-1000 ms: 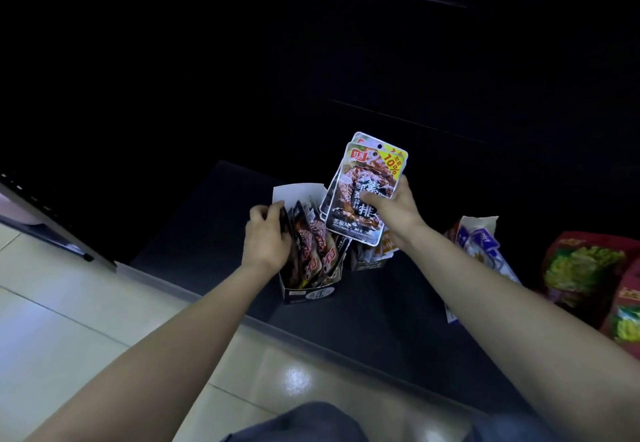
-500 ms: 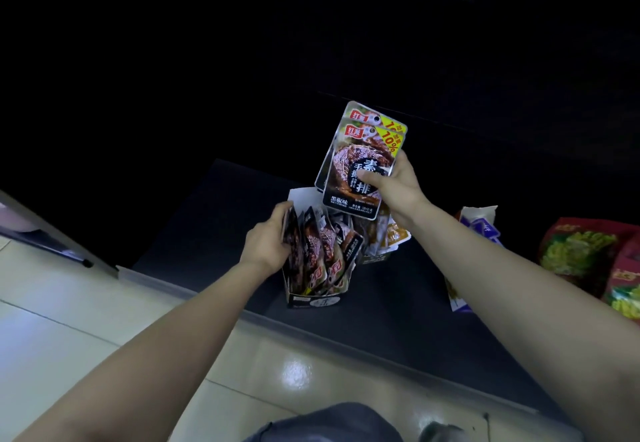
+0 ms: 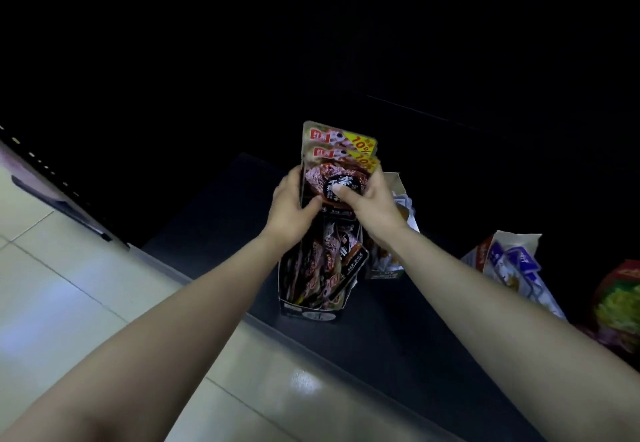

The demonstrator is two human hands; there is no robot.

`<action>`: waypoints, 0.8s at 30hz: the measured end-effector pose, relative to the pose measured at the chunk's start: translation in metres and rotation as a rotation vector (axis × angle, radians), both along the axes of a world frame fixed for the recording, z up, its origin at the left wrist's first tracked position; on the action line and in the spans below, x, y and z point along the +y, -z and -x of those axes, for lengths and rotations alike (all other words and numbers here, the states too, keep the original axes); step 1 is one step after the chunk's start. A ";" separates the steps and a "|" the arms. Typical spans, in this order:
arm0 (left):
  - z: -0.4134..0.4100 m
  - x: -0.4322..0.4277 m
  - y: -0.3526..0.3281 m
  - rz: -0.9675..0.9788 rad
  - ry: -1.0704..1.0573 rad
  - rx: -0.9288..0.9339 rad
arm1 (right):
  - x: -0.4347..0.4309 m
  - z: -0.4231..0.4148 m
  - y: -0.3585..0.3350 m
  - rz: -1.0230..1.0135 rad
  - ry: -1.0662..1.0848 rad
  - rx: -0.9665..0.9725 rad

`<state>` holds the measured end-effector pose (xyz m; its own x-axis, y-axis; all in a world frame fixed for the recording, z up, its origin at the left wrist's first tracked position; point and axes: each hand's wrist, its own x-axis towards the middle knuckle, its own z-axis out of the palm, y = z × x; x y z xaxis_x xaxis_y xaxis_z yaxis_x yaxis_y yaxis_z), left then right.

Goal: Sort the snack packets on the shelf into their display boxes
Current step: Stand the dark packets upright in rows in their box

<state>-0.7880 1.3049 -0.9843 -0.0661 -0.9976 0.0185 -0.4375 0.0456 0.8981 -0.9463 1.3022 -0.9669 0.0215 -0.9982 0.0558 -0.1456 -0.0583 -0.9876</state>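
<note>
Packets (image 3: 341, 169), two, stacked, gripped by left hand (image 3: 291, 209) and right hand (image 3: 372, 207) over one display box (image 3: 311, 315).

The floor (image 3: 69, 303) is made of pale, shiny tiles with thin lines between them. A bright spot of light (image 3: 304, 381) shines on one tile. At the far left, a dark strip (image 3: 45, 167) with small light dots runs above the floor.

Both hands hold a small stack of snack packets (image 3: 337, 168) upright: the left hand (image 3: 292, 207) grips its left edge, the right hand (image 3: 369, 204) its right. Just below the hands stands a full display box (image 3: 313, 313) on the dark shelf (image 3: 214, 220).
</note>
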 end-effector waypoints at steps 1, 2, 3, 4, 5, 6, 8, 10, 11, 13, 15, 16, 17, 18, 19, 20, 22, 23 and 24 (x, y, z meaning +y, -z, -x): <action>0.003 0.000 0.002 -0.006 -0.005 -0.011 | -0.001 0.002 0.001 -0.005 -0.015 0.021; 0.004 0.001 0.003 -0.015 -0.007 -0.046 | -0.001 0.003 0.002 -0.018 -0.036 0.049; 0.004 0.002 0.004 -0.023 -0.010 -0.094 | -0.001 0.004 0.004 -0.027 -0.055 0.078; 0.003 0.004 0.006 -0.039 -0.018 -0.135 | -0.004 0.006 0.009 -0.036 -0.062 0.139; 0.000 0.004 0.008 -0.051 -0.033 -0.153 | -0.006 0.007 0.014 -0.029 -0.066 0.237; -0.002 0.004 0.009 -0.064 -0.052 -0.153 | -0.008 0.009 0.018 -0.023 -0.069 0.352; -0.004 0.003 0.011 -0.060 -0.084 -0.146 | -0.009 0.012 0.019 -0.032 -0.075 0.416; -0.002 0.001 0.010 -0.037 -0.115 -0.132 | -0.009 0.014 0.016 -0.024 -0.055 0.365; 0.000 0.000 0.009 -0.018 -0.132 -0.127 | -0.009 0.016 0.014 -0.009 -0.026 0.367; 0.004 -0.002 0.008 0.013 -0.171 -0.153 | -0.009 0.017 0.014 0.020 0.012 0.392; 0.008 -0.004 0.008 0.020 -0.194 -0.191 | -0.009 0.016 0.016 0.033 0.041 0.446; 0.010 -0.004 0.009 0.014 -0.201 -0.189 | -0.009 0.017 0.017 0.038 0.057 0.474; 0.011 -0.003 0.009 0.013 -0.205 -0.169 | -0.009 0.018 0.016 0.065 0.072 0.504; 0.011 -0.002 0.009 0.021 -0.206 -0.143 | -0.008 0.018 0.015 0.096 0.093 0.540; 0.011 -0.001 0.010 0.034 -0.201 -0.130 | -0.007 0.019 0.015 0.130 0.113 0.578; 0.011 -0.001 0.010 0.043 -0.190 -0.141 | -0.006 0.019 0.016 0.141 0.128 0.618; 0.007 -0.001 0.013 0.044 -0.155 -0.219 | -0.007 0.019 0.021 0.105 0.136 0.684; 0.005 -0.001 0.014 0.035 -0.136 -0.254 | -0.009 0.019 0.023 0.091 0.135 0.718; 0.003 -0.001 0.016 0.023 -0.122 -0.271 | -0.011 0.019 0.027 0.079 0.136 0.762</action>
<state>-0.7914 1.3043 -1.0003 0.0486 -0.9981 0.0390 -0.6648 -0.0032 0.7470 -0.9657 1.2913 -0.9942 -0.0402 -0.9885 0.1457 -0.7933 -0.0571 -0.6061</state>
